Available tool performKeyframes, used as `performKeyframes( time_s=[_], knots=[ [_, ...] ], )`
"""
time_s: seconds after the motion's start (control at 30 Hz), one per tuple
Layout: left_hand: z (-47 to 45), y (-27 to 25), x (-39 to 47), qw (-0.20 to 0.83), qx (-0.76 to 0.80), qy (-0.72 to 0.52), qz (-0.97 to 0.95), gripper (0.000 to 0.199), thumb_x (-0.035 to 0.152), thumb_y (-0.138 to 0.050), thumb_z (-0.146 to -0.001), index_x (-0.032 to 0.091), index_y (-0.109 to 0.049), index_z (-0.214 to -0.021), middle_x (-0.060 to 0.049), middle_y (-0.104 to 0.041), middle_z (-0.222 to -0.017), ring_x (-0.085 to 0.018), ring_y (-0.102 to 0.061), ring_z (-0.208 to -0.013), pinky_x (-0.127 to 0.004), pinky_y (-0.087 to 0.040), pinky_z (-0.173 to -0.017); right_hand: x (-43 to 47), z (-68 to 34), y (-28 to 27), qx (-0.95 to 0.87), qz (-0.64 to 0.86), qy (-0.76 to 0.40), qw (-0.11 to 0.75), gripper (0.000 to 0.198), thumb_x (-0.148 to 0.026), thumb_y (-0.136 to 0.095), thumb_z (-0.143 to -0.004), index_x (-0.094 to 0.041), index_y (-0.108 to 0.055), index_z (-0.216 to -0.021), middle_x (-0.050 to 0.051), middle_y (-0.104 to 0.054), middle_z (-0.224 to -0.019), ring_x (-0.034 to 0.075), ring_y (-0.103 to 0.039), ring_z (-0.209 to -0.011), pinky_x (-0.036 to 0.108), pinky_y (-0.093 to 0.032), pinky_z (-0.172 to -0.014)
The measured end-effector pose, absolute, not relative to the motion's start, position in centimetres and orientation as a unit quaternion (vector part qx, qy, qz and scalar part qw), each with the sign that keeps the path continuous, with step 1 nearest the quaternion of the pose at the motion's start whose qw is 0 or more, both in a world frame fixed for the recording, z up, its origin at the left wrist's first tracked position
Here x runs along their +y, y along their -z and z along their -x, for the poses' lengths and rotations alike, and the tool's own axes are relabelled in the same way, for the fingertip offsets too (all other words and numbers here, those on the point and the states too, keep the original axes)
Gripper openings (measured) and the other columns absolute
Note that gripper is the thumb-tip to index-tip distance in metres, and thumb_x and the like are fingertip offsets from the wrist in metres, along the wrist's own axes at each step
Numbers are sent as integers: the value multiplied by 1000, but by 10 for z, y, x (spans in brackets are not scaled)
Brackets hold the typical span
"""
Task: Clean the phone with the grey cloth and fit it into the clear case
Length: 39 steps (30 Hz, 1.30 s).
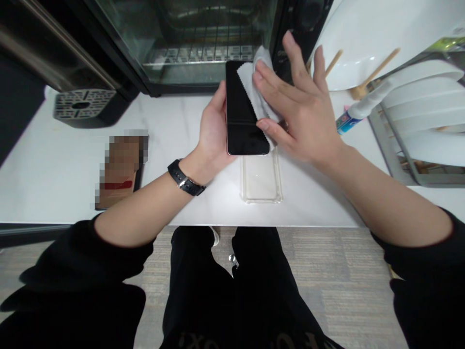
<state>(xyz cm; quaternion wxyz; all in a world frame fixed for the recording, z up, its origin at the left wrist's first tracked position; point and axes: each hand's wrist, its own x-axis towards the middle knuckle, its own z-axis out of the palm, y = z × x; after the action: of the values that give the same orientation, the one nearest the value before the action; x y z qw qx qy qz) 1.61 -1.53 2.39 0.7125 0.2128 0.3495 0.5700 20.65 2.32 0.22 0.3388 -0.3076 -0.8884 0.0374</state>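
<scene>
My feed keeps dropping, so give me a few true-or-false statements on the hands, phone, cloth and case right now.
1. The left hand holds the smartphone above the white counter. True.
2. The right hand presses a grey cleaning cloth on the phone's screen. True.
3. The clear phone case is fitted on the phone. False: it lies on the counter below the phone.
4. The black wristwatch is on the right wrist. False: it is on the left wrist.
5. The phone's screen is lit. False: it is dark.
</scene>
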Motion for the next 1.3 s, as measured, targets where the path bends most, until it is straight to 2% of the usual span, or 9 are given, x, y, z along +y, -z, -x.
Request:
performKeyframes(
  time_s=[0.13, 0.4, 0.6, 0.7, 0.8, 0.97, 1.03, 1.17, 1.3],
  knots=[
    [-25, -23, -20, 727, 362, -547, -202, 49, 39, -37, -121, 25, -60, -161, 2, -81, -141, -29, -53, -163, -45, -54, -131, 23, -205, 1, -887, 313, -35, 337, 73, -79, -46, -103, -53, -41, -171, -16, -42, -178, 35, -14, -179, 69, -1, -149],
    [-36, -24, -25, 738, 357, -545, -176, 47, 34, -36, -120, 24, -64, -155, 0, -82, -136, -27, -56, -160, -38, -57, -127, 23, -195, 11, -910, 242, -73, 327, 79, -81, -49, -101, -51, -39, -172, -17, -40, -180, 31, -14, -180, 56, 10, -149],
    [-23, -22, -25, 740, 333, -550, -199, 59, 43, -29, -117, 17, -54, -164, -6, -80, -143, -28, -48, -166, -43, -50, -132, 10, -190, 3, -951, 147, -74, 264, 81, -76, -46, -108, -27, -47, -173, 6, -50, -177, 42, -24, -176, 78, -2, -144],
    [-14, -27, -23, 741, 314, -557, -206, 64, 54, -27, -115, 27, -47, -170, -2, -77, -151, -27, -40, -171, -42, -41, -138, 6, -188, -1, -960, 103, -65, 252, 71, -68, -43, -113, -28, -49, -171, 6, -56, -174, 39, -28, -175, 77, -7, -145],
    [-9, -33, -20, 736, 284, -581, -200, 63, 55, -22, -116, 36, -42, -173, 5, -70, -159, -21, -43, -169, -35, -40, -138, 6, -190, -4, -963, 87, -45, 252, 62, -62, -44, -115, -31, -53, -168, 3, -62, -169, 36, -29, -175, 73, -6, -147],
    [-5, -33, -14, 719, 235, -619, -210, 72, 52, -13, -121, 10, -25, -179, -5, -50, -178, -20, -40, -171, -30, -46, -133, 11, -197, -5, -945, 140, -11, 296, 59, -63, -46, -113, -39, -54, -167, -3, -60, -170, 35, -30, -175, 70, -2, -148],
    [-6, -31, -12, 715, 242, -613, -235, 73, 51, -14, -122, 7, -30, -177, -10, -59, -171, -25, -45, -168, -34, -50, -131, 14, -201, -4, -933, 181, -1, 310, 63, -66, -45, -111, -42, -50, -169, -4, -57, -172, 35, -27, -176, 71, -1, -148],
    [-14, -26, -13, 717, 304, -585, -224, 59, 50, -27, -122, 21, -60, -162, -5, -80, -142, -31, -58, -158, -47, -58, -126, 21, -205, -3, -914, 252, 17, 318, 71, -74, -37, -109, -48, -37, -174, -10, -46, -179, 37, -21, -178, 72, -3, -147],
    [-23, -22, -17, 711, 357, -577, -185, 47, 44, -42, -120, 26, -68, -154, -1, -81, -137, -28, -56, -160, -39, -58, -126, 23, -205, -1, -899, 296, 8, 321, 73, -77, -36, -107, -51, -31, -175, -13, -39, -182, 39, -17, -179, 74, -2, -146]
  ],
)
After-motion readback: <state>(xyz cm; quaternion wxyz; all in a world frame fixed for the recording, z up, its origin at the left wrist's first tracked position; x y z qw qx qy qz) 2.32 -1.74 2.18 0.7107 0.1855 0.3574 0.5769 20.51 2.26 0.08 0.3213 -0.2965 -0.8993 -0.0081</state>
